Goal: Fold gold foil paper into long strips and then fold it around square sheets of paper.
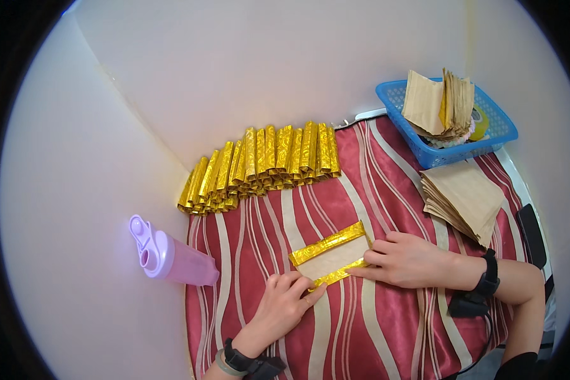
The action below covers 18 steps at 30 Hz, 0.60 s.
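Note:
A small tan paper sheet [330, 260] lies at a slant on the striped cloth, its far and near long edges turned up as shiny gold strips. My left hand [280, 307] grips the left end of the near gold strip between thumb and fingers. At the right end, my right hand [406, 259] pinches the same sheet, with bent fingers on its short edge and the thumb along the near strip. Both hands are closed on the paper, and part of the right edge is hidden under the right fingers.
Behind the sheet, many gold folded paper tubes [258, 158] are piled against the wall. A purple shaker bottle [178, 258] stands at left. At right are a stack of tan paper sheets [468, 193], a blue basket [446, 155] holding more paper, and a black phone-like object [531, 235].

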Each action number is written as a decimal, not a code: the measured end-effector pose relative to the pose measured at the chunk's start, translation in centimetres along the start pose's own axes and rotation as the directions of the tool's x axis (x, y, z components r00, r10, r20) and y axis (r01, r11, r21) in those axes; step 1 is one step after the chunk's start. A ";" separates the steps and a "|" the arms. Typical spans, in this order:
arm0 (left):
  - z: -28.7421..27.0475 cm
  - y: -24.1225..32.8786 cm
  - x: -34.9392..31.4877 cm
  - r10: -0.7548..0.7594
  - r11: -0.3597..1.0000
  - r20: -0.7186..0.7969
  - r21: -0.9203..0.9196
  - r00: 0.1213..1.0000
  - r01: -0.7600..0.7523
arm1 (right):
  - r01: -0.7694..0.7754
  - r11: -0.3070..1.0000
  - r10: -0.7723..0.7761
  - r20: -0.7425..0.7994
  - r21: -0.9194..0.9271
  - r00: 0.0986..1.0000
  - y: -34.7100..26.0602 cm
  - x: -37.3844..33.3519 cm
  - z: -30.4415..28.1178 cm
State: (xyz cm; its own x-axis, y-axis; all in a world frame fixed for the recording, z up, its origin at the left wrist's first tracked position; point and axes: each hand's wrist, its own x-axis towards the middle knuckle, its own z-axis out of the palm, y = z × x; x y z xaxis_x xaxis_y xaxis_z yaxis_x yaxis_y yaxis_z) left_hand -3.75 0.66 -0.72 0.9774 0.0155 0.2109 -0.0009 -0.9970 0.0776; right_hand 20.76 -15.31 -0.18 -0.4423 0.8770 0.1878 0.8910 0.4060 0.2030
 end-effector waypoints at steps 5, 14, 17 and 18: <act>-0.5 -0.2 -0.5 0.013 1.000 0.004 0.017 1.000 -0.013 | 0.007 1.000 -0.007 0.002 -0.001 1.000 0.6 -1.3 -0.4; -0.5 -0.5 -1.5 0.001 0.995 -0.051 0.100 0.999 0.005 | 0.001 0.995 0.002 -0.033 0.095 0.999 0.8 -2.2 -0.5; -0.2 -0.6 -1.4 -0.034 0.999 -0.076 0.035 0.997 0.036 | -0.018 0.988 0.024 -0.033 0.153 0.999 0.8 -2.3 -0.4; -0.2 -0.6 -1.4 -0.060 0.998 -0.084 -0.012 0.995 0.059 | -0.026 0.982 0.037 -0.053 0.187 0.998 0.8 -2.4 -0.3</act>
State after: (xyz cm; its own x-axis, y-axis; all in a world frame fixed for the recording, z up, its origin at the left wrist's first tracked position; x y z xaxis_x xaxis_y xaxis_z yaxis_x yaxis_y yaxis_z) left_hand -5.12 1.21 -0.90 0.9544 0.0814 0.2871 0.0541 -0.9933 0.1018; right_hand 22.46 -17.15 -0.16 -0.4140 0.8766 0.2454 0.9057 0.4237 0.0146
